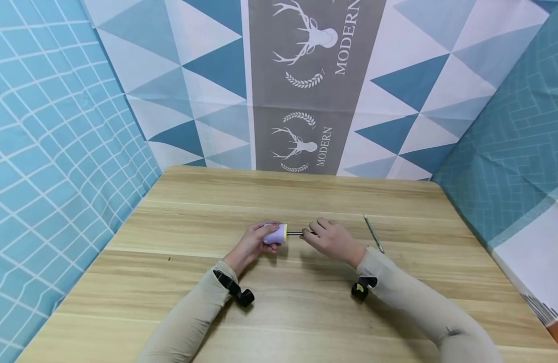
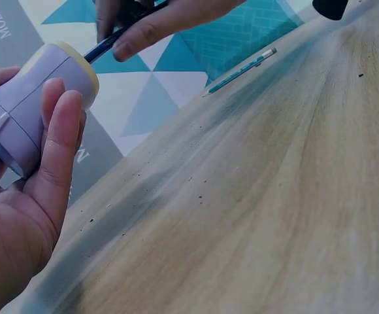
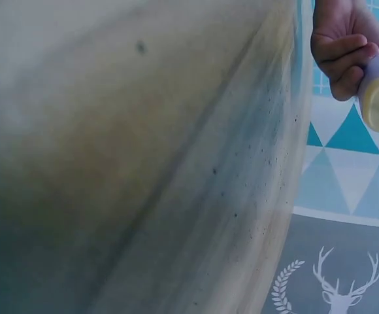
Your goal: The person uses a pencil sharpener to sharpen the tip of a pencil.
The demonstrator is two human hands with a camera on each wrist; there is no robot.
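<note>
My left hand grips a lilac pencil sharpener with a yellow end, thumb on top and fingers beneath. That yellow end faces right, towards my other hand. A dark pencil stands with its tip inside the hole, so the tip is hidden. My right hand pinches the pencil's outer part between thumb and fingers. In the left wrist view the sharpener is held above the table, and the pencil slants up into the right hand's fingers.
Another pencil, greenish, lies on the wooden table just beyond my right wrist. Small dark specks dot the tabletop. Patterned cloth hangs behind the table and along both sides. Black cameras are strapped to both sleeves.
</note>
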